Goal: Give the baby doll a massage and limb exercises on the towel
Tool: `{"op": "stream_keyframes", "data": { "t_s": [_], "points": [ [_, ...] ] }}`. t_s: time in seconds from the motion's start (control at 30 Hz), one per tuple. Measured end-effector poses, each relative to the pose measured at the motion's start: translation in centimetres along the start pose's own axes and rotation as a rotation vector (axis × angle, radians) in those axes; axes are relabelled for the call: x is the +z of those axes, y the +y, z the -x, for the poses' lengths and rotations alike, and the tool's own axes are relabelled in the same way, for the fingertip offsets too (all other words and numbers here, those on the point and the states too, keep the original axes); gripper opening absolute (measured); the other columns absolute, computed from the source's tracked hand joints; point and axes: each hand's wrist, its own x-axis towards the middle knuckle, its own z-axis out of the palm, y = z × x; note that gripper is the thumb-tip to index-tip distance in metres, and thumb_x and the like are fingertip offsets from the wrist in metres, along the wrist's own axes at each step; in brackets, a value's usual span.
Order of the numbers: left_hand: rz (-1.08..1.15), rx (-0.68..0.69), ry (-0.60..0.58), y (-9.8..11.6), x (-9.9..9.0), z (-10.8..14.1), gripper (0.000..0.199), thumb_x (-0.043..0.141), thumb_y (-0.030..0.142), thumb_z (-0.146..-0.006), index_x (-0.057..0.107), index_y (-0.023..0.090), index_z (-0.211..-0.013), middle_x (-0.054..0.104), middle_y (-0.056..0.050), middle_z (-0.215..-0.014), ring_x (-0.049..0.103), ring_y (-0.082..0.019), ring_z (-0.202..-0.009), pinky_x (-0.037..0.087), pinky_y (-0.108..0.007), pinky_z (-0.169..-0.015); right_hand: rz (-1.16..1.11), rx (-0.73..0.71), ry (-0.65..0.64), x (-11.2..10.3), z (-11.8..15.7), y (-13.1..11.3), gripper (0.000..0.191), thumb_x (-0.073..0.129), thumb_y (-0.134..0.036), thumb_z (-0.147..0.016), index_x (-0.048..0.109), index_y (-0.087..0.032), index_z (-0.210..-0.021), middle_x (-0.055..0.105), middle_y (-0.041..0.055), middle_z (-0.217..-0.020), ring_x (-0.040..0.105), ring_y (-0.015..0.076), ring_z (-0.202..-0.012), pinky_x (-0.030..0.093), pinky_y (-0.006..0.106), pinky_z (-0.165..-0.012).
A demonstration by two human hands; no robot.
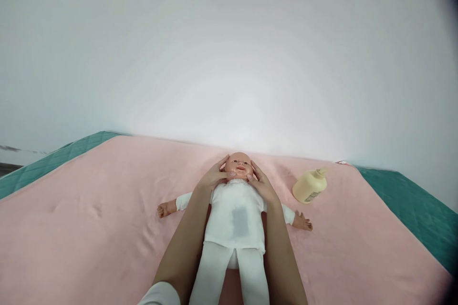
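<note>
A baby doll (235, 214) in a white top and trousers lies on its back, arms stretched out to both sides. Its head (239, 164) is held between my two hands. My left hand (214, 175) cups one side, with the thumb along the lower cheek and the fingers up beside the head. Against the other side rests my right hand (262, 182), its thumb at the jaw. The doll's ears and the back of its head are hidden. A grey rectangular patch (240, 222) shows on the front of the top.
A pale yellow pump bottle (309, 186) stands tilted in view to the right of the doll. Beneath everything spreads a pink cloth (107, 214), with a green quilted cover (408, 200) showing at both sides. A white wall (229, 57) rises behind the far edge.
</note>
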Motion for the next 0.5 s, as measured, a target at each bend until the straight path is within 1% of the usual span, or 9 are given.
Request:
{"op": "stream_keyframes", "data": {
  "t_s": [0.13,0.27,0.4,0.5],
  "points": [
    [0.065,-0.031,0.012,0.1,-0.2,0.0,0.114,0.089,0.018,-0.059,0.026,0.022,-0.153,0.044,-0.018,-0.148,0.063,-0.031,-0.113,0.054,-0.041,-0.093,-0.026,-0.002,-0.013,-0.3,0.0,0.1,0.089,0.074,-0.057,-0.073,0.037,-0.028,-0.148,0.046,0.0045,-0.149,0.034,0.0273,-0.144,0.029,0.051,-0.119],
    [0.100,-0.042,0.018,0.0,-0.5,-0.1,0.108,0.088,0.019,-0.063,0.028,0.021,-0.153,0.047,-0.018,-0.145,0.066,-0.028,-0.106,0.055,-0.039,-0.090,-0.065,0.015,-0.008,-0.3,0.0,0.6,0.088,0.072,-0.058,-0.075,0.035,-0.027,-0.149,0.044,0.0050,-0.151,0.036,0.0265,-0.143,0.030,0.050,-0.119],
    [0.131,-0.035,0.003,-0.2,-0.8,-0.3,0.104,0.088,0.020,-0.063,0.032,0.021,-0.151,0.053,-0.018,-0.139,0.067,-0.027,-0.104,0.054,-0.039,-0.091,-0.103,0.024,-0.010,-0.2,0.0,0.9,0.089,0.072,-0.061,-0.074,0.035,-0.028,-0.149,0.046,0.0052,-0.149,0.039,0.0275,-0.141,0.033,0.052,-0.117],
    [0.132,-0.033,0.015,-0.2,-0.9,-0.4,0.103,0.088,0.021,-0.063,0.034,0.021,-0.150,0.054,-0.018,-0.138,0.067,-0.027,-0.103,0.054,-0.039,-0.090,-0.103,0.020,0.006,-0.1,-0.1,1.0,0.089,0.072,-0.062,-0.072,0.038,-0.029,-0.147,0.049,0.0051,-0.147,0.042,0.0283,-0.139,0.035,0.053,-0.115]
  ]
}}
